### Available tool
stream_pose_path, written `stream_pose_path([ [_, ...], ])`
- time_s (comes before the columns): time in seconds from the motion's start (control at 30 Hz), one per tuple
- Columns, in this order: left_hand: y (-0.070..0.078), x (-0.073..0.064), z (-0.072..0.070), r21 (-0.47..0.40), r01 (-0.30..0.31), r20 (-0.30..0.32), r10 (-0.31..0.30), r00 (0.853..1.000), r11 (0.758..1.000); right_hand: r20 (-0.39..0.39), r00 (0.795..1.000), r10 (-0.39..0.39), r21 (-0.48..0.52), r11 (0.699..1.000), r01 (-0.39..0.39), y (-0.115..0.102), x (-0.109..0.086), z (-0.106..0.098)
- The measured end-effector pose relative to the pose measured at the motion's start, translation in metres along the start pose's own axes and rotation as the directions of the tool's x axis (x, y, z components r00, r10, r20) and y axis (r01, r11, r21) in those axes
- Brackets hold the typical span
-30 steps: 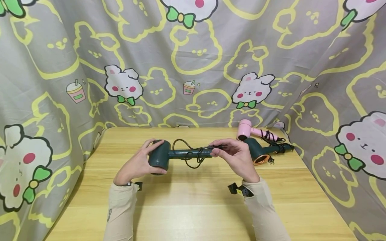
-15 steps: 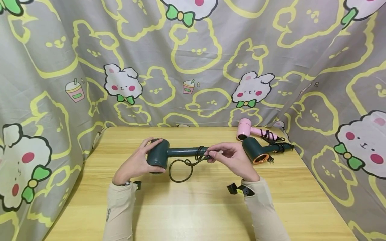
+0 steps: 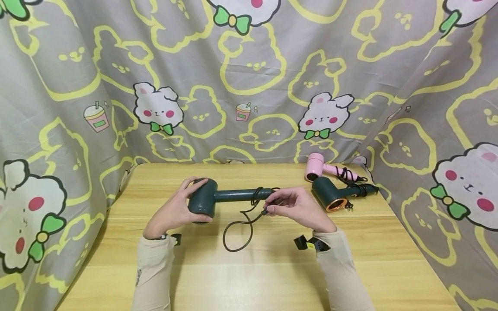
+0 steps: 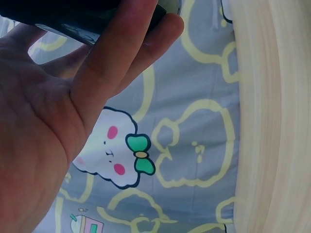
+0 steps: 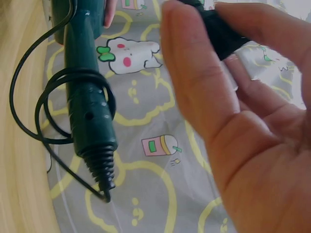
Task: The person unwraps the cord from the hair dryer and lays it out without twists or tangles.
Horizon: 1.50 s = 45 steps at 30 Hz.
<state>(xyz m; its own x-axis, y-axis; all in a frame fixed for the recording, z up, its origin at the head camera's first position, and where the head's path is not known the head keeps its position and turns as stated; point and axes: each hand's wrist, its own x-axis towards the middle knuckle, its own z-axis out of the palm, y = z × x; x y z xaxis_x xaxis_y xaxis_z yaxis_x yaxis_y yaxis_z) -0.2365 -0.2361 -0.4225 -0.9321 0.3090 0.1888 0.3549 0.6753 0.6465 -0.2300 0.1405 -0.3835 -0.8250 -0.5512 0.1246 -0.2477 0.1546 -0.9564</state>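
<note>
My left hand (image 3: 171, 214) grips the barrel of a dark green hair dryer (image 3: 203, 199), thumb below and fingers above. Its handle (image 5: 90, 97) points right, with the black cord (image 5: 41, 109) looped loosely around the handle's end. Between the thumb and fingers of my right hand (image 3: 298, 208) is the cord's black plug (image 5: 223, 31), pinched just beside the handle's tip. A slack loop of cord hangs below the handle. In the left wrist view only the dark underside of the barrel (image 4: 58, 17) shows above my left hand.
Right of my right hand lies a second dark green hair dryer (image 3: 326, 193) with a copper-coloured ring and wound cord. Behind it is a pink hair dryer (image 3: 316, 166), also cord-wrapped. The wooden table (image 3: 241, 276) meets a patterned curtain (image 3: 218, 73) at back and sides.
The cord has come partly unwound from the handle, and its loose loop has dropped lower and nearer. My right hand has shifted slightly down with the plug. My left hand stays on the barrel.
</note>
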Motion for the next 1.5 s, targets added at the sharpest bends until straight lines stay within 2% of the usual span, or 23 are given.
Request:
stream_pose_path([
  [0.2, -0.002, 0.0, -0.001, -0.011, -0.002, -0.003, 0.002, 1.0, 1.0, 0.048, 0.995, 0.093, -0.055, 0.994, -0.09, 0.01, 0.006, -0.004],
  [0.37, -0.002, -0.001, -0.002, -0.015, 0.001, -0.007, -0.001, 1.0, 1.0, 0.079, 0.99, 0.118, -0.063, 0.992, -0.113, 0.021, 0.011, -0.008],
  [0.57, -0.002, -0.002, -0.005, -0.006, 0.004, -0.012, -0.004, 1.0, 1.0, 0.064, 0.986, 0.153, -0.061, 0.987, -0.149, 0.032, 0.015, -0.011],
  [0.67, 0.0, -0.002, -0.006, -0.009, -0.007, -0.017, 0.007, 1.0, 1.0, 0.042, 0.982, 0.183, -0.044, 0.982, -0.181, 0.037, 0.017, -0.012],
  [0.83, 0.0, -0.002, -0.007, -0.022, -0.005, -0.014, 0.004, 1.0, 1.0, 0.018, 0.971, 0.237, 0.055, 0.97, -0.238, 0.047, 0.02, -0.014],
  [0.93, 0.0, -0.003, -0.007, -0.028, 0.002, -0.014, -0.003, 1.0, 1.0, -0.009, 0.968, 0.252, 0.086, 0.964, -0.25, 0.052, 0.021, -0.016],
  [1.17, -0.001, -0.004, -0.008, -0.017, -0.006, -0.023, 0.005, 1.0, 1.0, -0.122, 0.967, 0.223, 0.041, 0.975, -0.22, 0.062, 0.022, -0.026],
  [1.43, 0.001, -0.005, -0.009, -0.034, -0.001, -0.02, 0.0, 1.0, 0.999, -0.233, 0.953, 0.196, 0.005, 0.98, -0.2, 0.072, 0.025, -0.03],
  [1.5, 0.001, -0.005, -0.009, -0.04, -0.004, -0.018, 0.003, 1.0, 0.999, -0.277, 0.944, 0.18, -0.001, 0.982, -0.188, 0.075, 0.026, -0.031],
])
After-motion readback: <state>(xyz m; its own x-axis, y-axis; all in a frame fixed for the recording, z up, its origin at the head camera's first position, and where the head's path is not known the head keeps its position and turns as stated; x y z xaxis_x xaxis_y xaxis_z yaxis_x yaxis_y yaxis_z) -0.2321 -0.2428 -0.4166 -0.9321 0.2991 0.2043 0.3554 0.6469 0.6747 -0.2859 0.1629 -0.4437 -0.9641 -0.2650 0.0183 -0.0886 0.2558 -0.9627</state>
